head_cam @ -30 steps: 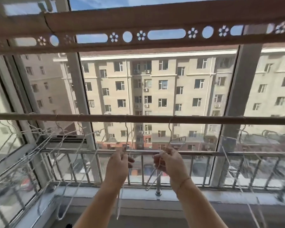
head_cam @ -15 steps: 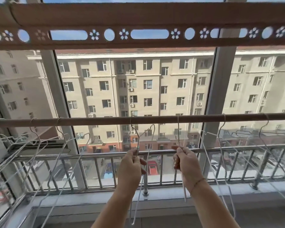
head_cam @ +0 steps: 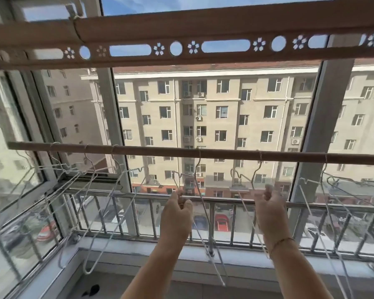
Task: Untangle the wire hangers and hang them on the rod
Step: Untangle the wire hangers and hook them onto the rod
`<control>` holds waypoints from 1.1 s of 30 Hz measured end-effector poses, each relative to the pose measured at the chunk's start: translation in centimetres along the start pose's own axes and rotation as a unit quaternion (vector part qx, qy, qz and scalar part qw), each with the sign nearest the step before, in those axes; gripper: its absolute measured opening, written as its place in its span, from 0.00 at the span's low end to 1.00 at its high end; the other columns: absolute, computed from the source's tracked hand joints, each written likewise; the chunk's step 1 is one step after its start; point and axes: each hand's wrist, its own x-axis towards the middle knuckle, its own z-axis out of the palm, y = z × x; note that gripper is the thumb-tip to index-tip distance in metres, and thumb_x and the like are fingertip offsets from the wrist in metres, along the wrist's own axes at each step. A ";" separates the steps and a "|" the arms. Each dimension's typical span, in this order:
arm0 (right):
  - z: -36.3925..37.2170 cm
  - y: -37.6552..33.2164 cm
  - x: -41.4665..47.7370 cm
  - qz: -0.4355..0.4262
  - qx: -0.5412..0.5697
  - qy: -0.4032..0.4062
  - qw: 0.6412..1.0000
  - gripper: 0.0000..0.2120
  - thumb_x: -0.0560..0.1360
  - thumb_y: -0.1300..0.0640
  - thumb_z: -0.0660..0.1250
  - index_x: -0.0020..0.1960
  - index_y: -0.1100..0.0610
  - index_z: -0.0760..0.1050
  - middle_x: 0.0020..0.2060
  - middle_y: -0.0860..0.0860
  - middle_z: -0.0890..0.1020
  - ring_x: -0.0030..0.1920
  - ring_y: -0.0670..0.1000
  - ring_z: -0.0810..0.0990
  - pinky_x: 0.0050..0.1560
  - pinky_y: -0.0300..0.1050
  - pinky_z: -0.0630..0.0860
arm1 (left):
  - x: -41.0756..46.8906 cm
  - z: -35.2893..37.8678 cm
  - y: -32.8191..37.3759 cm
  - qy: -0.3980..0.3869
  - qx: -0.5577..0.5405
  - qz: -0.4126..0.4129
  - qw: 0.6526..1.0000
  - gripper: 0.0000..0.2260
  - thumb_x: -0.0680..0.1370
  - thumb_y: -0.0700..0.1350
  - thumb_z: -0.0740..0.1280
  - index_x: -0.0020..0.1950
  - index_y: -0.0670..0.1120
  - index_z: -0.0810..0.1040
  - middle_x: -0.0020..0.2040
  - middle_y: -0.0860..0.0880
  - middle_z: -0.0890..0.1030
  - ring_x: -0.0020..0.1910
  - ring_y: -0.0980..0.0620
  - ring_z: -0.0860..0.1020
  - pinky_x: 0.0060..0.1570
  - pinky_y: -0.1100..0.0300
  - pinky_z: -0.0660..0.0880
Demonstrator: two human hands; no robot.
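Note:
A brown rod (head_cam: 151, 150) runs across the window at mid height. Several white wire hangers hang on it: a bunch at the left (head_cam: 91, 176) and more at the right (head_cam: 307, 183). Just under the rod, my left hand (head_cam: 177, 214) pinches the shoulder of one wire hanger (head_cam: 198, 161), whose hook sits over the rod. My right hand (head_cam: 270, 210) curls its fingers around a second hanger (head_cam: 260, 158), also hooked on the rod. The lower wires of both hangers trail down between my forearms.
A brown beam with flower-shaped cut-outs (head_cam: 203, 24) crosses overhead. Behind the hangers stands a metal balcony railing (head_cam: 225, 200) in front of the window glass, with a pale sill (head_cam: 235, 263) below. A small dark object (head_cam: 92, 290) lies on the floor at the lower left.
My hands have spread apart, the right one moving rightward. The two hangers I hold now hang separately, spaced along the rod. My view has tilted and shifted slightly.

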 end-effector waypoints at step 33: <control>29.8 -6.6 -12.1 0.068 0.180 -0.113 0.975 0.08 0.78 0.63 0.59 0.47 0.63 0.77 0.24 0.50 0.72 0.20 0.41 0.68 0.22 0.32 0.67 | 10.9 -25.3 -11.5 -0.040 -0.071 -0.048 0.996 0.07 0.80 0.39 0.60 0.48 0.45 0.77 0.37 0.45 0.82 0.31 0.53 0.78 0.33 0.62 0.77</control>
